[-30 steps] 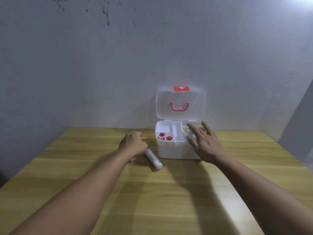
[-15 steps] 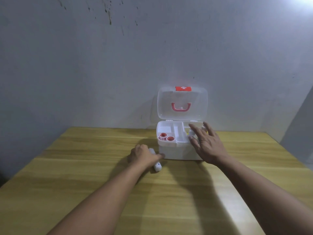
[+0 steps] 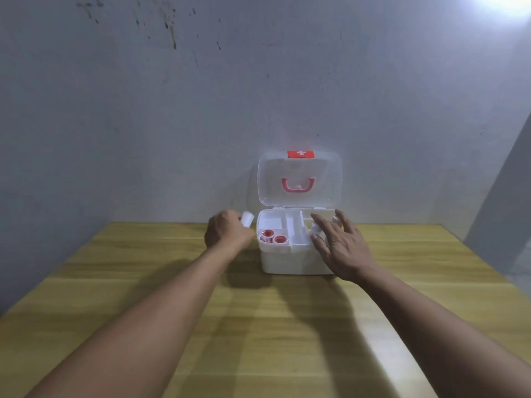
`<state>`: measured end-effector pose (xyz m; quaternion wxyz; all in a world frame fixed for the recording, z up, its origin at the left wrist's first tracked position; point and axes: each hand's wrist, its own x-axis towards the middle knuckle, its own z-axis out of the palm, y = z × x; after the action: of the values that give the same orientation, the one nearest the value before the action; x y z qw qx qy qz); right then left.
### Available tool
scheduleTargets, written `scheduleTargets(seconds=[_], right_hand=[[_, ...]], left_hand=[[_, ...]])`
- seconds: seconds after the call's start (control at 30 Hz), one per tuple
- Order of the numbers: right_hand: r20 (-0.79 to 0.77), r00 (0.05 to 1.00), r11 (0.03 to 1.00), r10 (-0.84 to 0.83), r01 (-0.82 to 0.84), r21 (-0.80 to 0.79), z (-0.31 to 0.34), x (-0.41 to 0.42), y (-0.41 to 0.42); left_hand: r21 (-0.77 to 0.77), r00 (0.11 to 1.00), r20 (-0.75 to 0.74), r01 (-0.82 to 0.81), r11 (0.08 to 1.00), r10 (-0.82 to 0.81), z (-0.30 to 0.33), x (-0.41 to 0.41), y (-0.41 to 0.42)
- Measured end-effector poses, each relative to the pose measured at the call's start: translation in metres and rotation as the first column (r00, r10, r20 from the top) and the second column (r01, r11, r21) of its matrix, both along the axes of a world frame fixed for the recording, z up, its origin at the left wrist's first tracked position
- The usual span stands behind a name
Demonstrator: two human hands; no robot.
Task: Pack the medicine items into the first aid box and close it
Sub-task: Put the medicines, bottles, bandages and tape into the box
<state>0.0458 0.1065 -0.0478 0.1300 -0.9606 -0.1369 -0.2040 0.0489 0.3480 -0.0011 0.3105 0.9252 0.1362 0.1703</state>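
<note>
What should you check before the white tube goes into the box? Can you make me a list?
1. Lid open and upright: ok.
2. White tube held in the left hand: ok, lifted off the table.
3. Tube over the first aid box: not ok, it is left of the rim.
4. Free room in the tray: ok; the middle slot looks empty, and two red-and-white rolls sit front left.
5. Right hand out of the way: not ok, its fingers spread over the right compartment.
6. Will the tube fit a slot? Cannot tell, the hand hides most of it.
</note>
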Motion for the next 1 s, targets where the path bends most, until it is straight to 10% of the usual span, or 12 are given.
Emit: scheduleTargets(seconds=[0.57,0.87,1.0], right_hand=[[-0.001,1.0,1.0,-0.005,0.005,0.008,0.0,0.0,0.0],[0.004,1.0,1.0,-0.003,0.003,0.001,-0.001,0.0,0.0],[0.015,1.0,1.0,-0.007,0.007,0.001,-0.002,0.001,0.0]], left_hand=[[0.096,0.921,-0.249,0.333,0.938,-0.301,0.03,0.05,-0.067],[0.007,0.949,-0.152,0.279,0.96,-0.275,0.026,0.056,-0.077],[0.267,0.976,-0.041,0.218,0.939,-0.215,0.016,0.052,-0.069]])
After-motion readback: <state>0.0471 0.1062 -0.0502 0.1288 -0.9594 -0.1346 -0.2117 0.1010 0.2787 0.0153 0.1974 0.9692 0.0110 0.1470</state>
